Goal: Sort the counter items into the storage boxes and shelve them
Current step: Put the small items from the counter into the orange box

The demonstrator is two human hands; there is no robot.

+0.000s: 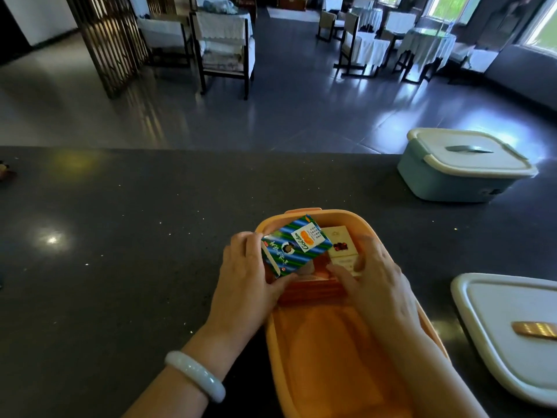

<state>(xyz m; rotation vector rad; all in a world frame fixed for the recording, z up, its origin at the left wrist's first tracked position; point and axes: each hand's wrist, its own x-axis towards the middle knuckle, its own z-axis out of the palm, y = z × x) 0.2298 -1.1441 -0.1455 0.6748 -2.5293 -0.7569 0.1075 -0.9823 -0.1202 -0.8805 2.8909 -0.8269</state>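
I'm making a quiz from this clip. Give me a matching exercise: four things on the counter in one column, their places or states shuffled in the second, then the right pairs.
Things:
1. striped box
2. blue storage box
3. loose white lid
4. white carton

Places or states:
A. lying inside the orange storage box
B. closed, at the far right of the counter
C. held in the left hand above the orange box
D. flat on the counter at the near right

Pairs: 1-C, 2-B, 3-D, 4-A

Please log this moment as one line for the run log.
left hand: grips striped box | right hand: on cream box | both over orange bin
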